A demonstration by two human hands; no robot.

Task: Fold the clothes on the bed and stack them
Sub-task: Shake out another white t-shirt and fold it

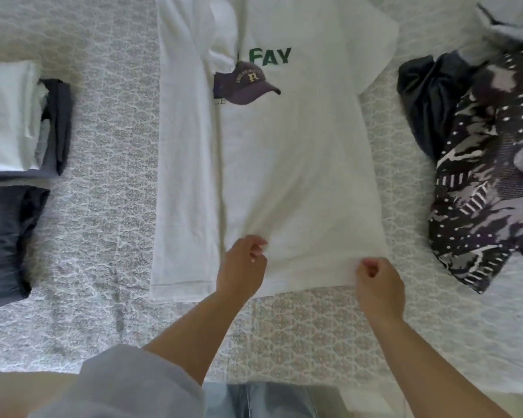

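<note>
"While you've got it pinned, how many pieces are on the bed (109,206)?"

"One white T-shirt (284,176) lies flat in the middle, its left side folded in. My left hand (243,263) pinches the fabric near the hem, and my right hand (378,282) pinches the hem's right corner."

"And around it?"

"Two folded stacks at left: a white-and-grey stack (18,122) and a dark one (6,236). At right, an unfolded heap: a patterned garment (489,191) and a dark garment (426,95)."

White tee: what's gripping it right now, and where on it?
Both hands grip the white T-shirt at its bottom hem: left hand pinches mid-hem, right hand near the hem's right corner.
</note>
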